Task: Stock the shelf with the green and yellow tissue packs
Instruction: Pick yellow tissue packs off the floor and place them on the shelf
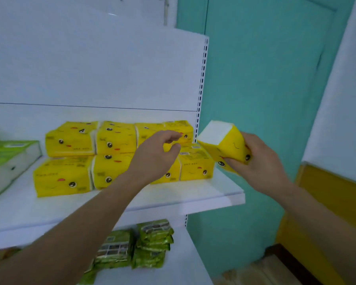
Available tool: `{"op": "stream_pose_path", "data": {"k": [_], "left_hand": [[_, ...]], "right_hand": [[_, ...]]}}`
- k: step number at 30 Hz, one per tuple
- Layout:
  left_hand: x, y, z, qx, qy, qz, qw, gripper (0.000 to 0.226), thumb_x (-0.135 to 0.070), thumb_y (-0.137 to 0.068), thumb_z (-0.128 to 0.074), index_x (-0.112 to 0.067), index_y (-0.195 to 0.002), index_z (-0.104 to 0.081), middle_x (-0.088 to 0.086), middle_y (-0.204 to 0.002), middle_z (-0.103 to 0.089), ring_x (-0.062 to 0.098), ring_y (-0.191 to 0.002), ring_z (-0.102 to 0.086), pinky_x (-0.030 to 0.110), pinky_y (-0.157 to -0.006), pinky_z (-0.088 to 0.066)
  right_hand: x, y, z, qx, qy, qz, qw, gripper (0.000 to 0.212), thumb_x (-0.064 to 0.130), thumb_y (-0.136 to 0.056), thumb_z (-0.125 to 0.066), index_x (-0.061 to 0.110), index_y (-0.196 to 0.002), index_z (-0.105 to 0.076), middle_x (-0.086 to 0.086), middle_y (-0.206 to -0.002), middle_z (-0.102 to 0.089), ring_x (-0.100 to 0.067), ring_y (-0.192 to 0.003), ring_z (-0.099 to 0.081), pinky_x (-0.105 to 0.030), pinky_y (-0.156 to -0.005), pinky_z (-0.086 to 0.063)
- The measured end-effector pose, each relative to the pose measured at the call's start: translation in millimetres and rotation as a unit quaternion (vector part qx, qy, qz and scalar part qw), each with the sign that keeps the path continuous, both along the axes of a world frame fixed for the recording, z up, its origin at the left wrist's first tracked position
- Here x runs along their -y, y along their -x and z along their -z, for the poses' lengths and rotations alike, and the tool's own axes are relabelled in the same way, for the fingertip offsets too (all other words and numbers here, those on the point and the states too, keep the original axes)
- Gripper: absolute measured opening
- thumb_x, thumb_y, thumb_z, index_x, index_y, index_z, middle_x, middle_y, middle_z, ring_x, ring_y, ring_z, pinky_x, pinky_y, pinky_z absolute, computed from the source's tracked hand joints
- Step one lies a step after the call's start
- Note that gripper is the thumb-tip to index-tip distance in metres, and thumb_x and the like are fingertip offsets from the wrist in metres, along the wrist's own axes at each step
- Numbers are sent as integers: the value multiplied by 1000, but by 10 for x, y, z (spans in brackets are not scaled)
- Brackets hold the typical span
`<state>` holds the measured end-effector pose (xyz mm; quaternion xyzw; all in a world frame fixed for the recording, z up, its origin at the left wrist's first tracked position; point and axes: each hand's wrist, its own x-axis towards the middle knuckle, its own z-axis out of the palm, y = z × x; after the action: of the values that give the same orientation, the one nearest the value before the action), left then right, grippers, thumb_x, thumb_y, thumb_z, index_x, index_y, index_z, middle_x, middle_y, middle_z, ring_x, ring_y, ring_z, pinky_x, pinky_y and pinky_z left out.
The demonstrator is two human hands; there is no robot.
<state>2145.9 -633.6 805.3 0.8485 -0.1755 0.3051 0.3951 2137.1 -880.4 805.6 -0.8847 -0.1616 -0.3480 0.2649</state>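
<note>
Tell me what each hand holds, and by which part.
The right hand grips a yellow tissue pack by its lower right end. The left hand holds nothing.

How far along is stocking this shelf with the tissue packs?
Done: yellow packs sit in two rows on the shelf, green packs at its left end. In hand: the right hand grips a loose yellow pack beside the shelf's right edge; the left hand reaches empty toward the rows. Left: placing that pack. Remaining stock isn't visible.

The shelf front (193,195) lies open; stacked yellow packs (70,161) fill the back, green packs (6,157) the left.
</note>
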Motion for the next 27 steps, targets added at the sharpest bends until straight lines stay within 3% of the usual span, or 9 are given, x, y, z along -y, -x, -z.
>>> {"op": "stream_pose_path", "data": {"k": [6,13,18,22,27], "left_hand": [[-239,-537,-79,-21,-168,-96,981,38,-30,-94,-52,-27,-132,-52,-6,-139,-49,15,-129,-43,32,-106,-35],[-252,-937,-156,-40,-230,-180,956,43,-26,-92,-55,-29,-135,-48,-7,-141,-46,16,-130,-40,35,-105,-37],[-212,-1084,-106,-51,-295,-213,930,42,-29,-92,-54,-33,-133,-49,-9,-139,-48,15,-127,-43,34,-104,-37],[-227,-1131,-70,-51,-288,-217,931,41,-29,-92,-55,-35,-133,-49,-12,-138,-48,14,-127,-43,34,-106,-37],[-192,-1130,-63,-47,-278,-221,934,39,-30,-92,-55,-35,-130,-51,-13,-136,-49,12,-126,-44,33,-106,-35]], "right_hand": [[-191,-719,-91,28,152,7,988,59,32,-80,-71,27,-135,-49,1,-126,-58,-26,-111,-54,-36,-85,-44],[-377,-1661,-209,56,294,-24,954,67,35,-81,-68,22,-141,-43,-2,-137,-52,-28,-120,-50,-38,-96,-41],[-487,-2054,-109,25,311,-93,945,70,42,-86,-62,25,-147,-33,1,-148,-39,-22,-133,-37,-34,-108,-28],[-451,-2157,-24,5,286,-164,944,74,60,-81,-50,29,-147,-32,6,-150,-37,-17,-135,-34,-31,-112,-23],[-441,-2301,77,-4,235,-231,944,63,50,-87,-46,28,-145,-35,4,-150,-36,-17,-136,-31,-33,-114,-23]]}}
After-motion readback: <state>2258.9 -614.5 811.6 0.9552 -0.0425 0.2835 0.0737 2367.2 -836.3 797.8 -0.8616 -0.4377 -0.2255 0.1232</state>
